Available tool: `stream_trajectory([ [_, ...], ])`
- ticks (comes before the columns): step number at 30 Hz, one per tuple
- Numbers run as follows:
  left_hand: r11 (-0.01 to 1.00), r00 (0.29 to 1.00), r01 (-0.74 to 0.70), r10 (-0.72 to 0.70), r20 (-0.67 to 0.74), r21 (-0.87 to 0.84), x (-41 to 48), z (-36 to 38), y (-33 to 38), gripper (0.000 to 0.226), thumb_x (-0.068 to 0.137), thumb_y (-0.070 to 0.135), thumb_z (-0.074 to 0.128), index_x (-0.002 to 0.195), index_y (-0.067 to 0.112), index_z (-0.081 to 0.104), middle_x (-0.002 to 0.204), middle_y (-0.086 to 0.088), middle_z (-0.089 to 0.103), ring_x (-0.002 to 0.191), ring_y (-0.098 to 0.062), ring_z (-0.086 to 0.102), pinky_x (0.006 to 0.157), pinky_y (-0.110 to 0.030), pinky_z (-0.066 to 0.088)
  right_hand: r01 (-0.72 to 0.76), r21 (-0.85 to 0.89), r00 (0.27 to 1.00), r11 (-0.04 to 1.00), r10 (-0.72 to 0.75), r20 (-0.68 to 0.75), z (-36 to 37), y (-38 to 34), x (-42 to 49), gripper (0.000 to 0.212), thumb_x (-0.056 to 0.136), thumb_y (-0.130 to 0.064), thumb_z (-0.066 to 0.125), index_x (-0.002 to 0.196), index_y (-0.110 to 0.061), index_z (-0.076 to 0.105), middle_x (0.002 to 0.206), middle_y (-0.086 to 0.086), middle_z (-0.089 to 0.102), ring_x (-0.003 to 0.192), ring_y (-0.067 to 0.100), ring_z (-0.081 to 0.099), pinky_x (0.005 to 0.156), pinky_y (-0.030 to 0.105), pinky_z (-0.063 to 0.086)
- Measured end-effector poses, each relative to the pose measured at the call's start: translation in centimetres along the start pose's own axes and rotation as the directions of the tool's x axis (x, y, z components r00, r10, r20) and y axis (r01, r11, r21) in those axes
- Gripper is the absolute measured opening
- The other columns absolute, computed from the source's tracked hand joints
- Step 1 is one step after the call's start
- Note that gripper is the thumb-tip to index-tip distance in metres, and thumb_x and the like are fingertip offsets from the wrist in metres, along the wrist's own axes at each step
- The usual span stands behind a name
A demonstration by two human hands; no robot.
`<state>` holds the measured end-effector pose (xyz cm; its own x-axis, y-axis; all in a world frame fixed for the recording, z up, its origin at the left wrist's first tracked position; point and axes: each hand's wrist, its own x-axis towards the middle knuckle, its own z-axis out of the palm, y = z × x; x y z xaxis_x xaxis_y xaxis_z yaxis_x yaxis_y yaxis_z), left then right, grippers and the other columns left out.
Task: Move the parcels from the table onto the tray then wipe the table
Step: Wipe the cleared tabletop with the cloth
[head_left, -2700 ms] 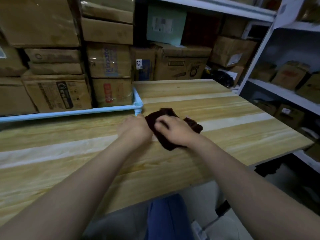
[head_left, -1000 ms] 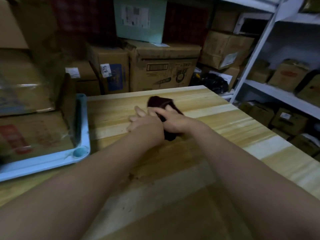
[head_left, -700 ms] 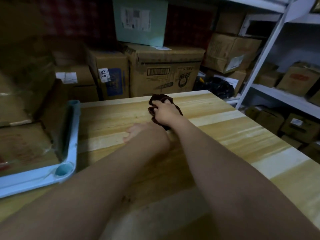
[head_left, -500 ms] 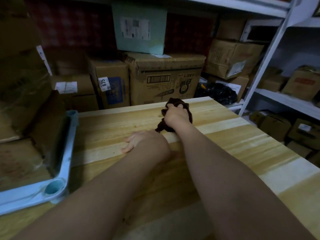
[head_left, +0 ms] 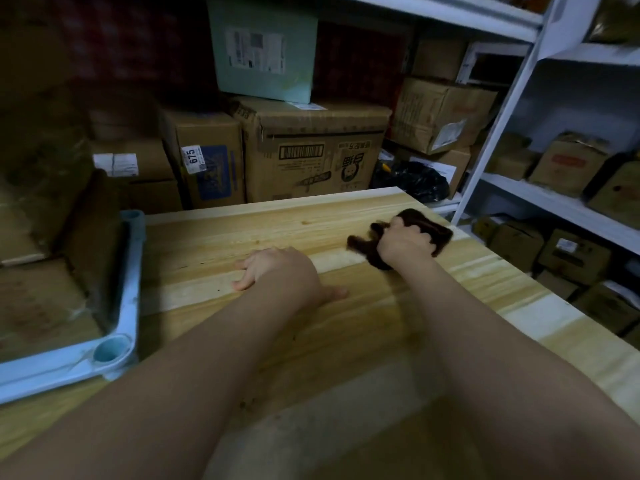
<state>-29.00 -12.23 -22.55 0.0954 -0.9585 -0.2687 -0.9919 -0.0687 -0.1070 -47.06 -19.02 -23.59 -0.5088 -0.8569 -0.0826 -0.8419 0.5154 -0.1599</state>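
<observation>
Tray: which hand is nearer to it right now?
Left. The left hand rests flat on the table, right of the tray and apart from it. The right hand is farther right, gripping the cloth near the table's far edge.

We read one number only: 675, turned sideways on a white sticker (head_left: 193, 159) on a brown carton (head_left: 221, 133) at eleven o'clock, beyond the table (head_left: 277, 220). The larger carton (head_left: 311, 123) at twelve o'clock carries a barcode (head_left: 301, 152) and printed characters we cannot make out. The labels (head_left: 254, 50) on the pale green box (head_left: 298, 64) above are blurred.
</observation>
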Motion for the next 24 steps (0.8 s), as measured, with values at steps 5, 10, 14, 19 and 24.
stream_trajectory([
  [5,0.952,0.987,-0.118,0.082,-0.135,-0.281,-1.8,-0.1,-1.4,0.111,0.063,0.093,-0.003,0.153,0.029,-0.011,0.157,-0.021,0.021,0.137,-0.045,0.032,0.104,-0.056,0.038,0.462,-0.006,0.887,0.887,-0.462,-0.022,0.5,-1.2,-6.6,0.039,0.104,-0.030,0.032,0.139,-0.018,0.044,0.131,0.023,0.054,0.118,0.042,0.054,0.098,0.044,0.043],
  [10,0.804,0.966,-0.090,-0.073,-0.249,-0.588,-3.2,-0.4,-3.7,0.090,0.085,0.078,0.015,0.155,0.023,0.005,0.159,-0.018,0.013,0.141,-0.043,0.024,0.112,-0.052,0.024,0.760,0.046,0.646,0.649,-0.761,0.060,1.0,-3.0,-14.2,0.057,0.097,-0.049,0.046,0.145,-0.019,0.045,0.137,0.017,0.057,0.123,0.035,0.053,0.100,0.039,0.044],
  [14,0.837,0.977,-0.076,-0.046,-0.206,-0.542,-5.6,0.5,-2.1,0.084,0.089,0.072,0.017,0.154,0.020,0.013,0.159,-0.019,0.013,0.143,-0.041,0.016,0.116,-0.053,0.020,0.705,0.054,0.703,0.707,-0.707,0.071,2.1,-1.5,-14.7,0.067,0.093,-0.046,0.050,0.153,-0.020,0.034,0.146,0.012,0.048,0.129,0.034,0.045,0.107,0.045,0.042],
  [19,0.929,0.947,-0.288,0.240,-0.216,-0.233,-10.2,1.2,1.1,0.077,0.092,0.069,0.015,0.150,0.020,0.030,0.157,-0.015,0.024,0.144,-0.037,0.019,0.116,-0.061,0.012,0.328,-0.088,0.945,0.941,-0.328,0.009,1.0,7.8,-9.4,0.050,0.087,-0.048,0.041,0.134,-0.032,0.051,0.137,0.011,0.054,0.120,0.036,0.047,0.102,0.047,0.041],
  [24,0.936,0.943,-0.327,0.315,-0.105,-0.126,-11.7,2.5,1.4,0.070,0.094,0.066,0.022,0.141,0.019,0.044,0.149,-0.012,0.039,0.137,-0.034,0.034,0.113,-0.062,0.017,-0.256,-0.004,0.967,0.967,0.256,-0.006,-1.9,17.2,-9.0,0.057,0.100,-0.040,0.042,0.152,-0.021,0.027,0.156,0.024,0.026,0.140,0.053,0.023,0.117,0.061,0.018],
])
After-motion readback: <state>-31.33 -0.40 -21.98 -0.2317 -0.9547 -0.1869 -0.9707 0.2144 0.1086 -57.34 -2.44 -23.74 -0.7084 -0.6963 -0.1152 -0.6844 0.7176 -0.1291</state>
